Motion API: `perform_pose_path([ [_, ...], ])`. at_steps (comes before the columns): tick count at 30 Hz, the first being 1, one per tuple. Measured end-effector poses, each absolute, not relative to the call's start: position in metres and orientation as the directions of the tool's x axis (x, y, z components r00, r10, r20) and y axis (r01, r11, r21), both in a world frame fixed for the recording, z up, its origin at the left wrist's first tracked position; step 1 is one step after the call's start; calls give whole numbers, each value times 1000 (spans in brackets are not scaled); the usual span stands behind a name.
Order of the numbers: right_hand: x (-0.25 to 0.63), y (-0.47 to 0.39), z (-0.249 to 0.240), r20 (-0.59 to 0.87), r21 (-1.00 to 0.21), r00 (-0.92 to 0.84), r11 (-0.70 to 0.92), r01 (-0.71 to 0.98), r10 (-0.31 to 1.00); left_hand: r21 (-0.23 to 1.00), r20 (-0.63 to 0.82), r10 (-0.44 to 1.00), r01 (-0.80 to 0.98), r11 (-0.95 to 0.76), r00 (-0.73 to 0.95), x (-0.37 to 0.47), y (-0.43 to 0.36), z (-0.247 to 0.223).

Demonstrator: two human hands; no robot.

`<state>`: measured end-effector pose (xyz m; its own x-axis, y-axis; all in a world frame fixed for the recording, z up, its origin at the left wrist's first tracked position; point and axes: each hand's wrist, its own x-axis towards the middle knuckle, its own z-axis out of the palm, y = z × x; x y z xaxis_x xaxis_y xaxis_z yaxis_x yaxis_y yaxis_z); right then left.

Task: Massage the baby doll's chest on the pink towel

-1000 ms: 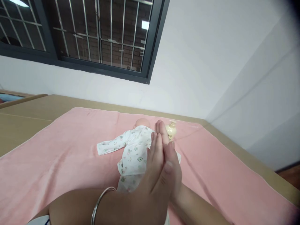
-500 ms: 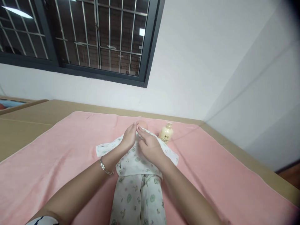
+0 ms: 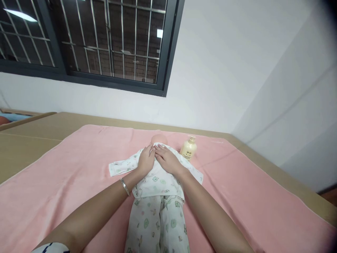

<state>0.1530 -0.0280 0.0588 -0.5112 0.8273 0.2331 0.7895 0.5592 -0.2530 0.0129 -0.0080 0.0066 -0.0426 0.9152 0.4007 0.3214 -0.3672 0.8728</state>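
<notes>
A baby doll (image 3: 159, 139) lies on its back or front, I cannot tell which, its rounded head at the far end. It wears a white printed top (image 3: 160, 182) and matching trousers (image 3: 172, 225), sleeves spread to both sides. My left hand (image 3: 146, 160) rests flat on the upper chest part of the top, fingers stretched toward the head. Beside it my right hand (image 3: 167, 160) lies palm down on the cloth, fingers extended. The fingertips of both hands nearly meet below the head. Just right of the doll's shoulder stands a pale yellow pump bottle (image 3: 188, 148).
A pink blanket (image 3: 86, 158) covers much of the wooden surface (image 3: 34, 130) under the doll. Behind it rises a white wall (image 3: 205, 70) with a barred window (image 3: 110, 42). At the far left edge something blue (image 3: 18, 117) shows beyond a wooden rim.
Both hands have turned from upright, palms facing each other, to lying flat on the doll's top. They have come slightly nearer to me, uncovering more of the doll's head.
</notes>
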Motion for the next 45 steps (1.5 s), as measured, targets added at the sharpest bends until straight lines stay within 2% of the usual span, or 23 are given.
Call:
perform_pose_path([
  [3, 151, -31, 58, 216, -238, -344, 391, 889, 914, 857, 420, 907, 346, -383, -36, 13, -8, 6],
  [5, 141, -41, 57, 209, -161, -251, 286, 945, 945, 849, 430, 902, 360, -387, -44, 12, -9, 6],
  [7, 131, -52, 57, 212, -69, -288, 309, 949, 934, 847, 435, 899, 360, -390, -47, 12, -9, 6],
  [9, 125, -58, 56, 201, -31, -398, 412, 911, 895, 850, 440, 897, 343, -399, -47, 11, -9, 6],
  [12, 129, -52, 59, 204, -117, -421, 449, 886, 884, 848, 445, 894, 344, -403, -48, 11, -9, 6],
  [15, 138, -43, 62, 175, -211, -218, 253, 944, 960, 835, 449, 893, 375, -403, -40, 11, -9, 7],
  [18, 137, -46, 63, 155, -171, -81, 107, 979, 985, 824, 457, 889, 390, -412, -25, 11, -10, 8],
  [20, 131, -55, 62, 175, -110, -104, 124, 986, 979, 824, 452, 892, 396, -406, -26, 11, -9, 8],
  [24, 121, -67, 58, 225, -40, -257, 272, 961, 940, 830, 448, 894, 384, -404, -28, 10, -9, 6],
  [33, 138, -40, 61, 180, -147, -241, 268, 952, 954, 795, 492, 869, 434, -423, -54, 14, -8, -2],
  [37, 139, -36, 56, 228, -164, -279, 320, 933, 933, 801, 478, 876, 445, -401, -71, 15, -6, -8],
  [42, 153, -26, 40, 284, -353, -322, 411, 841, 903, 806, 449, 890, 467, -364, -80, 16, -6, -7],
  [45, 161, -19, 30, 342, -464, -198, 349, 814, 918, 752, 472, 881, 539, -378, -40, 17, -11, -2],
])
